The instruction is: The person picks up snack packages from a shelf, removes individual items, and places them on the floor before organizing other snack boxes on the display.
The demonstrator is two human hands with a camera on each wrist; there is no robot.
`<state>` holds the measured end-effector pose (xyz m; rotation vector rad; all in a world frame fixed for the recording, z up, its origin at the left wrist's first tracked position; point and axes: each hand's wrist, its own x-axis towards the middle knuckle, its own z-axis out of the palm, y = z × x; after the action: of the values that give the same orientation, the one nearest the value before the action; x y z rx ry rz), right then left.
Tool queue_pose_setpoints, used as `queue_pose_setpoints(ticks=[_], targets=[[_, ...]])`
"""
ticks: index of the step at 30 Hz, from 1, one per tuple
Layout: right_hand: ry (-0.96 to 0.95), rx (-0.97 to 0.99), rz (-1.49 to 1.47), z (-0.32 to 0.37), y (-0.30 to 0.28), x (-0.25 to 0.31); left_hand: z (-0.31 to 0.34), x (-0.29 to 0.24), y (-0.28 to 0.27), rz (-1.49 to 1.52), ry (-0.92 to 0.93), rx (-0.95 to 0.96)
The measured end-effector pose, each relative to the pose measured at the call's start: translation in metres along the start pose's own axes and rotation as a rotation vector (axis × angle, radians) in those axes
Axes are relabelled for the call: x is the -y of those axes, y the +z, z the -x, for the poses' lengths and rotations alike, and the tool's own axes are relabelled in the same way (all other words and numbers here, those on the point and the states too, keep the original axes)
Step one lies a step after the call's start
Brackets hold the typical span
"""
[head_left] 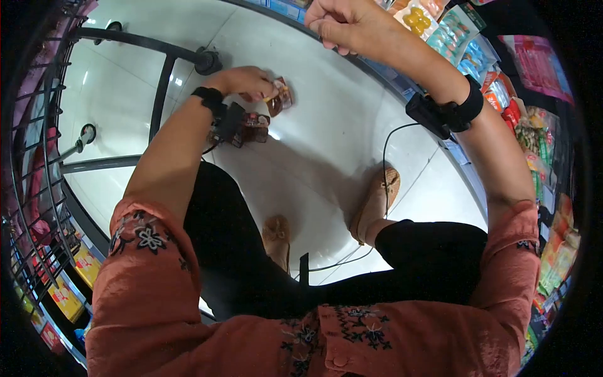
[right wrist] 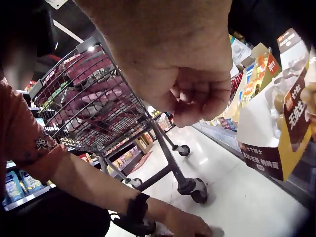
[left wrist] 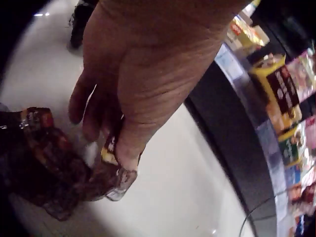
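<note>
Low over the floor, my left hand pinches a small brown package with yellow on it, between thumb and fingers. Beside that package, more dark brown packages lie on the floor, partly hidden by the wrist strap in the head view. My right hand is raised by the shelf edge, its fingers curled toward the palm with nothing visible in them. An open white-and-brown carton stands to its right in the right wrist view.
A wire shopping cart on a dark wheeled frame stands at the left. Shelves of bagged snacks curve along the right. My feet are on the tiled floor, with a thin cable hanging nearby.
</note>
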<state>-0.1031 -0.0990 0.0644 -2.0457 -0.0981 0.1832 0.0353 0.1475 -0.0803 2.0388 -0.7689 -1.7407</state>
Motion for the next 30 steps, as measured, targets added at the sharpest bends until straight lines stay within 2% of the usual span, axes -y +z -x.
queue_pose_setpoints(ticks=[2,6,9,13,16,19,22,25,28,30], targets=[[0.059,0.002,0.005,-0.002,-0.004,0.001,0.018,0.000,-0.025,0.195,0.075,-0.047],[0.187,-0.024,-0.051,0.003,-0.008,0.024,0.072,-0.044,-0.046,0.404,0.280,-0.204],[0.200,-0.026,-0.162,-0.005,-0.007,0.021,0.094,-0.080,-0.045,0.501,0.455,-0.204],[0.261,0.041,-0.520,-0.017,-0.011,0.016,0.096,-0.105,-0.039,0.474,0.542,-0.228],[0.251,0.034,-0.655,-0.014,-0.017,0.014,0.096,-0.107,-0.044,0.721,0.673,-0.079],[0.238,0.041,-0.734,-0.010,-0.025,0.010,0.090,-0.105,-0.049,0.752,0.724,-0.127],[0.224,0.055,-0.857,-0.009,-0.027,0.003,0.100,-0.118,-0.037,0.593,0.747,-0.232],[0.205,0.128,-0.986,-0.009,-0.028,-0.003,0.091,-0.125,-0.032,0.558,0.850,-0.261],[0.161,0.180,-1.041,-0.007,-0.028,-0.004,0.094,-0.133,-0.030,0.620,0.895,-0.251],[0.151,0.208,-1.074,-0.005,-0.029,-0.003,0.084,-0.134,-0.034,0.631,0.915,-0.178]])
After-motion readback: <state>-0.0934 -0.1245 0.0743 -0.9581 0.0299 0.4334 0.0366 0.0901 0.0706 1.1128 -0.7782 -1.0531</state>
